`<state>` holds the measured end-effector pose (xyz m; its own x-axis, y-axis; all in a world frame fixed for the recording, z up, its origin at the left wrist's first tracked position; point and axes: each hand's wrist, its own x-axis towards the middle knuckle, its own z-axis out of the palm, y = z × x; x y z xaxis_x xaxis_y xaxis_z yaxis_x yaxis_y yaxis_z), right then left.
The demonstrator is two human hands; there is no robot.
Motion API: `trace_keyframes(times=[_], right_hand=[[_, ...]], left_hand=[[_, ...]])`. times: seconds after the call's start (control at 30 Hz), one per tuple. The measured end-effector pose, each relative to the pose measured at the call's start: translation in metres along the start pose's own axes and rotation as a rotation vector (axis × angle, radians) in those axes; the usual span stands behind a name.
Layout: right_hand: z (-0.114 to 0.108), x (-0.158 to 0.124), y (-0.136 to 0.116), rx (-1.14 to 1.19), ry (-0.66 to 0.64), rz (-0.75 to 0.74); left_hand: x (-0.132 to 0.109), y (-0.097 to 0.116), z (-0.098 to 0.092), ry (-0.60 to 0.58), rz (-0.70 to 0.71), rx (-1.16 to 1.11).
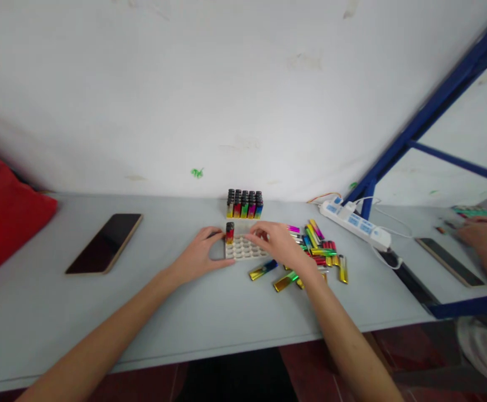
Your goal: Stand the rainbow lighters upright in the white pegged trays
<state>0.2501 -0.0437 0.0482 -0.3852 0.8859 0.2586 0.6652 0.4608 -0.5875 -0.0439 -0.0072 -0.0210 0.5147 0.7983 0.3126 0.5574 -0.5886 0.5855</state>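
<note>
A white tray [243, 250] with rows of holes lies on the table, a lighter [230, 233] with a black top and red-yellow body upright in its left back corner. My left hand [203, 249] grips the tray's left end between thumb and index finger; a dark bit under the fingers is unclear. Over the tray's right back part, my right hand [274, 240] has its fingertips pinched together; what they hold is hidden. Loose shiny lighters [322, 252] in mixed colours lie right of the tray, partly behind my right wrist. Behind it stands a block of upright lighters [245, 205].
A phone [105, 244] lies at left, near a red cloth or bag [4, 215]. At right are a white power strip [354, 223] with cables and a blue metal frame [394, 153]. Beyond it are another phone [450, 261] and another person's hands [483, 231].
</note>
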Motion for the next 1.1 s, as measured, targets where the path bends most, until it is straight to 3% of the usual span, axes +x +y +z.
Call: trace_keyframes(times=[0.1,0.2,0.33,0.43,0.6,0.8,0.87,0.97,1.1], right_hand=[[-0.015,-0.038,0.009,0.015,-0.034,-0.023],[-0.014,-0.073,0.016,-0.097,-0.077,-0.059],[-0.005,-0.089,0.019,-0.132,-0.096,-0.065],[-0.004,-0.082,0.018,0.055,-0.011,0.013],[-0.006,-0.057,0.017,0.541,0.25,0.241],[-0.004,-0.003,0.014,0.787,0.458,0.235],[0.001,0.017,0.013,0.861,0.43,0.191],[0.012,0.037,0.012,0.982,0.286,0.149],[0.027,0.036,0.008,0.953,0.148,0.147]], left_hand=[[0.0,0.001,0.002,-0.001,0.006,-0.017],[0.001,0.001,0.003,0.012,0.002,-0.039],[0.001,0.002,0.003,0.024,0.004,-0.049],[0.002,0.002,0.004,0.032,0.013,-0.036],[0.005,0.002,0.007,0.016,0.025,0.01],[0.006,-0.001,0.009,0.002,0.043,0.058],[0.004,-0.002,0.008,-0.005,0.05,0.068],[0.002,-0.003,0.008,-0.007,0.061,0.062],[0.0,-0.005,0.007,-0.004,0.068,0.046]])
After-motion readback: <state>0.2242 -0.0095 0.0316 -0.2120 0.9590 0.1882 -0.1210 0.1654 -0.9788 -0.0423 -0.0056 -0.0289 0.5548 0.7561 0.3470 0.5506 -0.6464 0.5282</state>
